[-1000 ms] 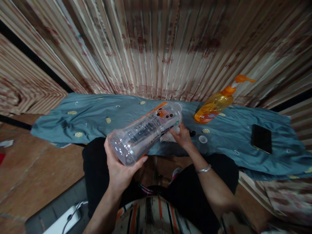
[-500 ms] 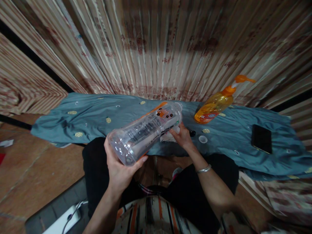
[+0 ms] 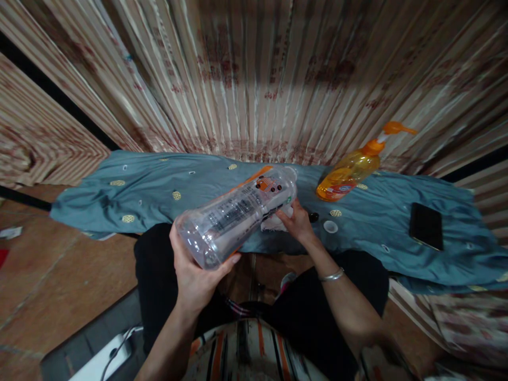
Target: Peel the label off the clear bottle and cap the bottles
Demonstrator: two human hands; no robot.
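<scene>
The left hand (image 3: pixel 194 278) is curved wide around the base of a clear bottle (image 3: pixel 234 219), thumb along the near side, its other fingers mostly hidden by the plastic. The right hand (image 3: pixel 296 219) is partly curled at the bottle's neck end, against a pale cloth (image 3: pixel 273 223); its fingertips are largely out of sight, so I cannot tell how firmly it has hold of either. The bottle lies slanted between the hands over the middle of the near edge of the table, base near left, neck far right. Its wrap carries dark lines of print and an orange picture near the neck, with orange along its edges, but the writing is too blurred to read. A dispenser (image 3: pixel 351 172) with an orange pump stands to the far right of the bottle, well apart from it; its red and blue label is also unreadable. Just right of the right hand are a small black object (image 3: pixel 313 217) and a round white cap (image 3: pixel 330 227). A phone (image 3: pixel 426 226) lies farther right on the blue-green sheet (image 3: pixel 146 196) covering the table. The bottle and right hand hide part of the cloth, and a striped curtain (image 3: pixel 246 95) hangs along the far side.
</scene>
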